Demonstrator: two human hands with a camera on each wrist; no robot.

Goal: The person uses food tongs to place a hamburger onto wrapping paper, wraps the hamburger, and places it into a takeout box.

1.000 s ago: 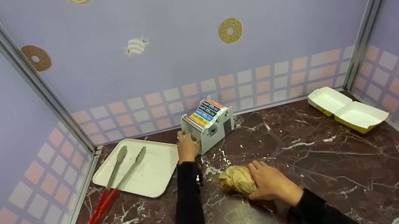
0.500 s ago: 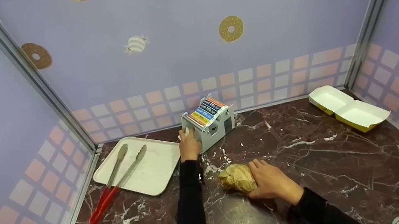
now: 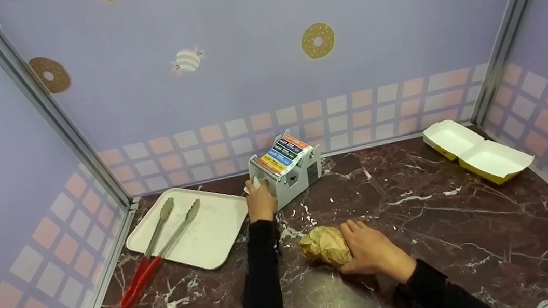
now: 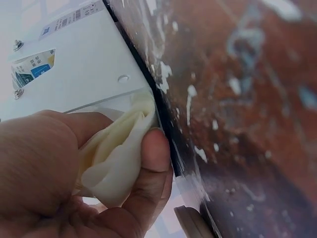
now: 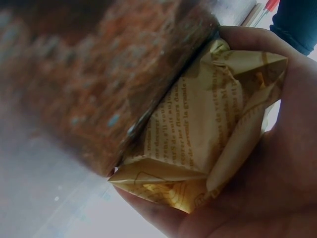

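Left grip (image 3: 261,202): pinched on a folded, soft-looking cream wad (image 4: 119,163) at the near end of the boxy, smooth grey dispenser (image 3: 291,189). Right grip (image 3: 369,251): curled round the crumpled, print-covered tan paper bundle (image 3: 323,247), sitting on the glossy, white-veined maroon tabletop (image 3: 472,234).

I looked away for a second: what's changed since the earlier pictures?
Little: the left hand has shifted very slightly rightward at the front of the dispenser, and a white piece shows more plainly at its fingers. No new grasp or release is evident. Unchanged: the right hand on the paper-wrapped bundle, tongs across the tray, open box.
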